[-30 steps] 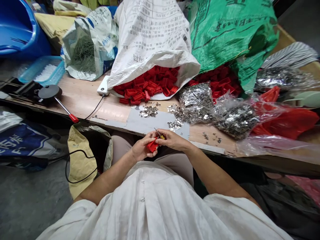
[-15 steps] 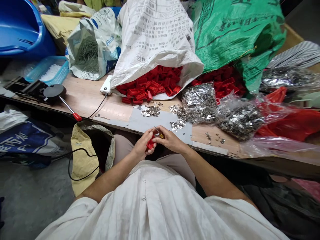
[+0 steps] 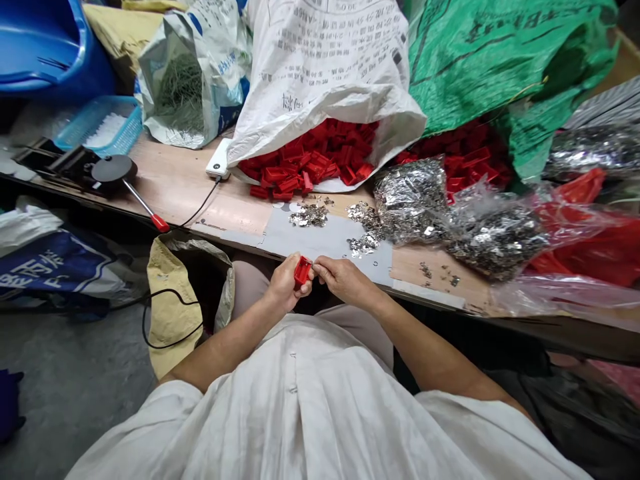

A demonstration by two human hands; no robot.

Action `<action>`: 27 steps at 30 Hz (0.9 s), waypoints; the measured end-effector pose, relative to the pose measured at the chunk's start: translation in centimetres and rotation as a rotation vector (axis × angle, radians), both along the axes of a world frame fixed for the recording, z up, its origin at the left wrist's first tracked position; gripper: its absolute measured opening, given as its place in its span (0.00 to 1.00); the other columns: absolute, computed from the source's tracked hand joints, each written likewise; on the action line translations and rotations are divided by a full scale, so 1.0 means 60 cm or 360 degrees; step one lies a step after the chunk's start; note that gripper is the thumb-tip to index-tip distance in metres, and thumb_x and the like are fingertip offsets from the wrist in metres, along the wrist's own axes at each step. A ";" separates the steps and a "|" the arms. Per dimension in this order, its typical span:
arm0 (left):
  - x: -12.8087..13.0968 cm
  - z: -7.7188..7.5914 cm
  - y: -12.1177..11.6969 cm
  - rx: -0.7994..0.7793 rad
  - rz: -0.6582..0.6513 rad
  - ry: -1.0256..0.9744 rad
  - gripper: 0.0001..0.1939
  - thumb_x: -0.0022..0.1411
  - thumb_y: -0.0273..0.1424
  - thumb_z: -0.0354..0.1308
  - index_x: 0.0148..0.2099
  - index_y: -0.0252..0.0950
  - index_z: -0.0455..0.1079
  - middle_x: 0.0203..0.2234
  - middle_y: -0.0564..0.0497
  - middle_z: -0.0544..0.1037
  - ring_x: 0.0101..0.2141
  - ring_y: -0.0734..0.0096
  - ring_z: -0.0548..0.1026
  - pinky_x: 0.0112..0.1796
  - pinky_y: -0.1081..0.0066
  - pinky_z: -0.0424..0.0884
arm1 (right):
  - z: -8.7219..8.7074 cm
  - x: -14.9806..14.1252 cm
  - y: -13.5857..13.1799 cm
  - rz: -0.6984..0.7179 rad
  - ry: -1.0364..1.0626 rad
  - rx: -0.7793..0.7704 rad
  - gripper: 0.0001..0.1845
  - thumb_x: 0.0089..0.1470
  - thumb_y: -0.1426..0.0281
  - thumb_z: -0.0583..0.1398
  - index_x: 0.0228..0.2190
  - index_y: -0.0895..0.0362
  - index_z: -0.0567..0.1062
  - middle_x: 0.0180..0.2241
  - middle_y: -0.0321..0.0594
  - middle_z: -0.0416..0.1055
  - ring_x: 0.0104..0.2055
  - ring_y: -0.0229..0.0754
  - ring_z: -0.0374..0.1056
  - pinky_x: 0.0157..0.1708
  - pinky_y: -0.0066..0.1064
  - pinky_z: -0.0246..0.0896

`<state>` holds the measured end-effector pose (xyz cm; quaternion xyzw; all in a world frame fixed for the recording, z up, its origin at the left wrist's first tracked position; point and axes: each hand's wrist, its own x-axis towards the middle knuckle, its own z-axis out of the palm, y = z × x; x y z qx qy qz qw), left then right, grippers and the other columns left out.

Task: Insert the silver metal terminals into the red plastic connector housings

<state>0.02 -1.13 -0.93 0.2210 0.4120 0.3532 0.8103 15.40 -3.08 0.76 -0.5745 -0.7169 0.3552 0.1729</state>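
My left hand (image 3: 287, 285) is closed around a small red plastic housing (image 3: 302, 271), its hollow side turned up toward me. Close at its right side, my right hand (image 3: 343, 280) is pinched, with thumb and forefinger at the edge of the housing. Something small and dark shows at those fingertips, too small to name. Both hands are above my lap, just in front of the table edge. Beyond them, little heaps of thin metal pieces (image 3: 309, 215) lie on a grey sheet (image 3: 330, 243).
A white sack (image 3: 325, 60) spills red housings (image 3: 320, 163). Right of it are a green sack (image 3: 490, 73) and clear bags of metal pieces (image 3: 413, 200). Leftward stand a lever tool with red grip (image 3: 160, 223), a blue basket (image 3: 127, 137) and an open yellow sack (image 3: 173, 320) below.
The red housing has turned so its hollow faces up. My right hand has drawn slightly rightward, and the thin tool with a yellow handle seen in it earlier no longer shows. The view has shifted slightly.
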 end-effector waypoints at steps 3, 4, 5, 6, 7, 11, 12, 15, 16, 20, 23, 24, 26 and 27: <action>0.000 -0.002 -0.006 0.0112 -0.0001 0.0047 0.15 0.62 0.43 0.53 0.33 0.37 0.57 0.18 0.55 0.70 0.10 0.82 0.58 0.12 0.80 0.47 | -0.004 -0.002 -0.001 0.0001 0.0000 -0.0043 0.15 0.64 0.66 0.48 0.29 0.54 0.69 0.23 0.34 0.68 0.25 0.36 0.62 0.29 0.27 0.51; 0.001 -0.004 -0.009 0.0153 0.0002 0.0068 0.16 0.61 0.45 0.53 0.33 0.38 0.56 0.18 0.56 0.69 0.09 0.83 0.57 0.12 0.81 0.46 | -0.006 -0.004 -0.002 -0.0001 0.0004 -0.0051 0.15 0.64 0.66 0.48 0.28 0.54 0.69 0.22 0.34 0.68 0.25 0.36 0.62 0.28 0.27 0.50; 0.002 -0.005 -0.012 0.0195 0.0009 0.0098 0.17 0.61 0.46 0.54 0.33 0.38 0.55 0.17 0.57 0.69 0.10 0.83 0.57 0.12 0.81 0.46 | -0.008 -0.005 -0.004 -0.0003 0.0007 -0.0057 0.15 0.64 0.66 0.48 0.28 0.54 0.69 0.22 0.34 0.68 0.24 0.35 0.61 0.28 0.27 0.50; 0.003 -0.007 -0.014 0.0235 0.0016 0.0137 0.18 0.61 0.47 0.54 0.33 0.38 0.55 0.17 0.58 0.68 0.10 0.84 0.56 0.12 0.81 0.46 | -0.011 -0.006 -0.005 -0.0003 0.0009 -0.0063 0.15 0.64 0.66 0.48 0.28 0.54 0.69 0.22 0.34 0.67 0.24 0.35 0.61 0.28 0.27 0.50; 0.005 -0.009 -0.016 0.0271 0.0022 0.0180 0.18 0.61 0.48 0.53 0.33 0.39 0.55 0.17 0.59 0.68 0.10 0.84 0.56 0.12 0.82 0.46 | -0.014 -0.007 -0.006 -0.0003 0.0014 -0.0068 0.15 0.63 0.67 0.49 0.28 0.54 0.69 0.22 0.34 0.67 0.24 0.35 0.61 0.28 0.27 0.50; 0.008 -0.013 -0.018 0.0351 0.0027 0.0280 0.19 0.62 0.49 0.52 0.34 0.39 0.55 0.17 0.59 0.67 0.11 0.84 0.57 0.12 0.82 0.47 | -0.020 -0.006 -0.002 0.0020 0.0092 -0.0085 0.15 0.63 0.66 0.49 0.27 0.54 0.69 0.21 0.33 0.66 0.24 0.35 0.60 0.28 0.27 0.51; 0.008 -0.012 -0.016 0.0353 0.0024 0.0264 0.20 0.61 0.50 0.52 0.34 0.39 0.56 0.17 0.59 0.67 0.12 0.84 0.57 0.12 0.82 0.46 | -0.020 -0.004 0.001 0.0035 0.0135 -0.0097 0.15 0.63 0.66 0.48 0.28 0.54 0.70 0.21 0.32 0.66 0.24 0.35 0.60 0.28 0.27 0.52; 0.002 -0.004 -0.007 0.0336 0.0000 0.0124 0.20 0.60 0.50 0.54 0.34 0.37 0.58 0.19 0.57 0.69 0.13 0.84 0.58 0.13 0.81 0.48 | -0.013 0.011 0.015 0.0137 0.0304 -0.0172 0.17 0.63 0.63 0.48 0.29 0.55 0.72 0.22 0.32 0.67 0.26 0.35 0.62 0.30 0.26 0.54; -0.001 -0.001 -0.003 0.0317 -0.0011 0.0067 0.20 0.60 0.50 0.55 0.35 0.37 0.60 0.19 0.56 0.69 0.13 0.84 0.59 0.14 0.81 0.48 | -0.010 0.019 0.022 0.0166 0.0352 -0.0197 0.18 0.63 0.61 0.49 0.30 0.55 0.72 0.23 0.32 0.68 0.26 0.35 0.62 0.31 0.26 0.55; -0.017 0.006 0.007 0.0127 0.0000 -0.0085 0.22 0.58 0.49 0.59 0.37 0.34 0.63 0.20 0.54 0.70 0.14 0.83 0.61 0.16 0.80 0.52 | -0.007 0.059 0.065 -0.0135 0.0194 0.0005 0.14 0.59 0.60 0.54 0.32 0.56 0.73 0.26 0.34 0.70 0.28 0.37 0.62 0.31 0.28 0.55; -0.026 0.001 0.008 0.0009 0.0012 -0.0153 0.21 0.58 0.47 0.60 0.37 0.33 0.64 0.21 0.53 0.71 0.15 0.83 0.62 0.16 0.80 0.54 | -0.018 0.083 0.107 -0.0442 -0.0251 0.0330 0.08 0.56 0.67 0.56 0.33 0.56 0.74 0.32 0.40 0.73 0.34 0.41 0.65 0.36 0.31 0.55; -0.028 -0.003 0.008 -0.0011 0.0007 -0.0170 0.20 0.58 0.46 0.61 0.38 0.33 0.65 0.22 0.53 0.71 0.15 0.83 0.63 0.16 0.80 0.55 | -0.022 0.086 0.120 -0.0439 -0.0342 0.0344 0.08 0.55 0.68 0.56 0.34 0.56 0.75 0.33 0.41 0.74 0.35 0.42 0.65 0.37 0.31 0.56; -0.030 -0.010 0.007 -0.0038 -0.0004 -0.0192 0.20 0.57 0.46 0.61 0.38 0.33 0.65 0.22 0.53 0.71 0.15 0.82 0.63 0.16 0.79 0.56 | -0.032 0.086 0.143 -0.0419 -0.0469 0.0369 0.09 0.55 0.70 0.55 0.37 0.57 0.75 0.37 0.44 0.74 0.38 0.44 0.66 0.40 0.33 0.56; -0.030 -0.014 0.007 -0.0047 -0.0005 -0.0200 0.20 0.57 0.46 0.61 0.38 0.33 0.65 0.22 0.53 0.72 0.15 0.82 0.64 0.17 0.79 0.56 | -0.037 0.083 0.153 -0.0414 -0.0520 0.0368 0.10 0.56 0.70 0.55 0.38 0.57 0.75 0.38 0.45 0.74 0.39 0.45 0.66 0.41 0.33 0.57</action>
